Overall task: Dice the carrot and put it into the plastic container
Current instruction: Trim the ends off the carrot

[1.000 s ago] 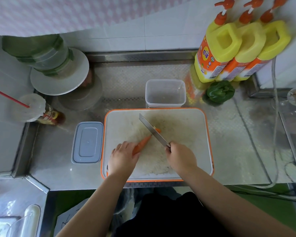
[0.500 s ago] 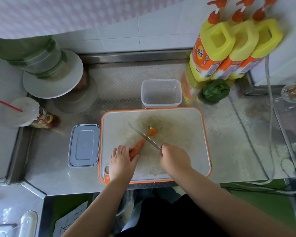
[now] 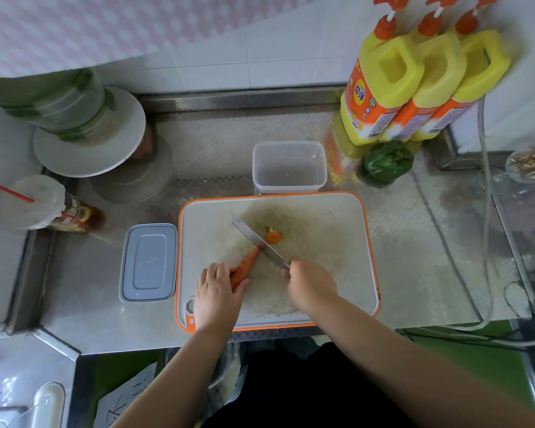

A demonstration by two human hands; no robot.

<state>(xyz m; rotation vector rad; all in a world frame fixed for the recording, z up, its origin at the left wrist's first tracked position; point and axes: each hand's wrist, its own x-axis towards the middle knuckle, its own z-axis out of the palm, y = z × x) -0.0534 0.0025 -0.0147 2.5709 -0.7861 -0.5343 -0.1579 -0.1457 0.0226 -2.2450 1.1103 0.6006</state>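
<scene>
One head-worn wide-angle camera looked steeply down over the cutting board (image 3: 322, 273) from close above, facing the tiled wall (image 3: 291, 57) at twelve o'clock, the person's forearms entering from six o'clock.

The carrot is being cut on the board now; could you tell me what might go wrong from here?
The left hand holds the carrot close behind the knife, so a slip could nick a finger. The cut-off end lies loose and could roll off the board. The plastic container stands beyond the board, so dice may spill in transfer.
</scene>
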